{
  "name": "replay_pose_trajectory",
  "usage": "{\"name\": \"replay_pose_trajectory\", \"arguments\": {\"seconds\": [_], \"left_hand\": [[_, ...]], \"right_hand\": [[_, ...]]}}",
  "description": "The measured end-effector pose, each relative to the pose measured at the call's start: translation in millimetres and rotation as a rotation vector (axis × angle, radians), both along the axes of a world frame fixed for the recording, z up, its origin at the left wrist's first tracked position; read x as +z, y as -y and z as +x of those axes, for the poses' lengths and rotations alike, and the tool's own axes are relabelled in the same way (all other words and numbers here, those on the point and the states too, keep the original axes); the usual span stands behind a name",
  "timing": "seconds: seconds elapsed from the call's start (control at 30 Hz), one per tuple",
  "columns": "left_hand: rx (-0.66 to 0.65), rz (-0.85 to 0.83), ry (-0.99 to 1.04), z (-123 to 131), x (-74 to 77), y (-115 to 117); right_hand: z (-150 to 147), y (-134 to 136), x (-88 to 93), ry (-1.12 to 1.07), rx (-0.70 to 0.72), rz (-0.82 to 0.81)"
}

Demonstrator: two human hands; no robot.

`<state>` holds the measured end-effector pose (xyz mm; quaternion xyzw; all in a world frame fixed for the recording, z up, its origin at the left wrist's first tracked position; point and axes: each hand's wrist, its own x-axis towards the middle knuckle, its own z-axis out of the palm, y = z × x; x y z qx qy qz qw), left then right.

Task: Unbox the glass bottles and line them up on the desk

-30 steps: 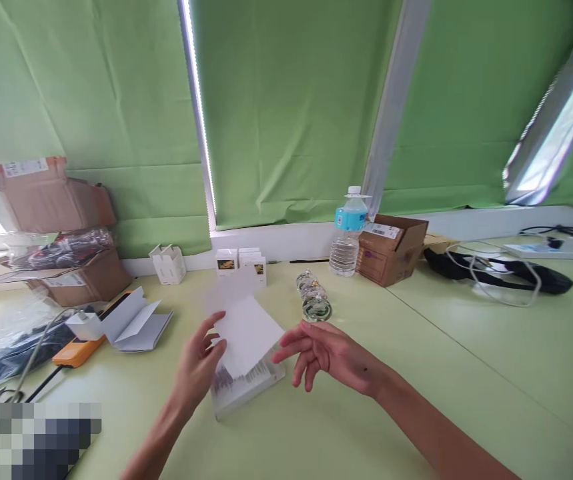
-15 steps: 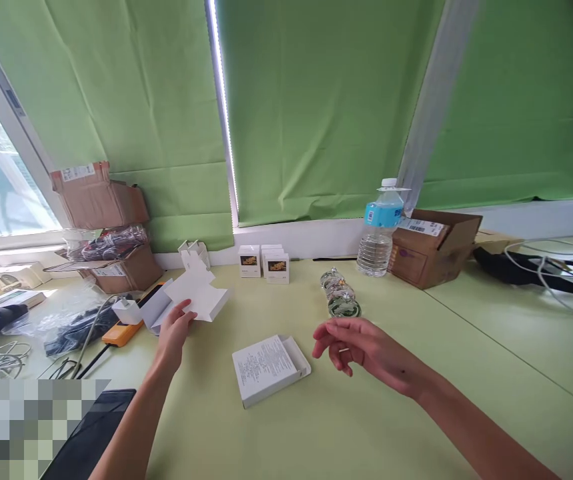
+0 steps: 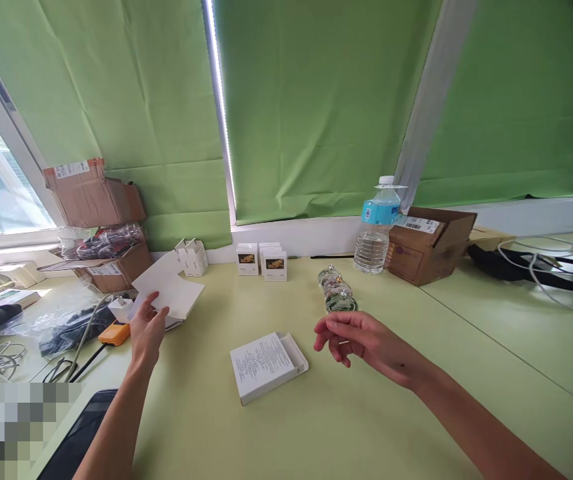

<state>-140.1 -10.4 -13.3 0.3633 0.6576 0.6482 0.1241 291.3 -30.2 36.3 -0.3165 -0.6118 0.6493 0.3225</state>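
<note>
Left hand, grip pinching a white folded card by its lower edge, right hand, grip loosely spread and empty, near a white box

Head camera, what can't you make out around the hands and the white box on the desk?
Head view: the small print on the white box is too small to read.
Head view: the left hand covers part of the white card, hiding its lower edge.
Head view: the clear glass object is too small and glinting to identify.
Head view: pixelation hides whatever lies in the bottom-left corner.
</note>
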Motion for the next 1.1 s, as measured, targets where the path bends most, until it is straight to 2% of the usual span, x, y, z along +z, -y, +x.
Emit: {"name": "replay_pose_trajectory", "arguments": {"seconds": [0.33, 0.6, 0.8, 1.1], "left_hand": [[0.113, -0.127, -0.164, -9, -6.1, -3], [0.160, -0.301, -0.166, -17, -14.7, -6], [0.191, -0.409, -0.241, -20, -12.3, -3], [0.175, -0.588, -0.481, -9, -8.3, 8]], "right_hand": [[-1, 2, 4.3, 0.024, 0.037, 0.023], [-1, 3, 5.8, 0.029, 0.048, 0.028], [-3, 5, 5.8, 0.047, 0.060, 0.021], [-4, 5, 4.3, 0.086, 0.073, 0.027]]}}
